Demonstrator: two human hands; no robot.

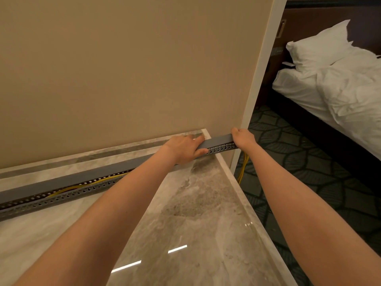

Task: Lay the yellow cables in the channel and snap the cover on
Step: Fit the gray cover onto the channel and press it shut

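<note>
A long grey slotted channel (68, 195) lies on the marble counter (195, 219) along the beige wall, its right end sticking out past the counter's edge. The grey cover (61, 180) sits on top of it, raised along the left stretch. There the yellow cables (82, 185) show inside the gap. They also hang down past the counter's right end toward the floor. My left hand (183, 149) grips cover and channel near the right end, thumb on the slotted side. My right hand (243, 138) is curled round the very end of the channel.
The beige wall (123, 69) stands right behind the channel and ends in a white corner trim (259, 79). To the right lie dark patterned carpet (299, 162) and a bed (340, 89) with white sheets and a pillow.
</note>
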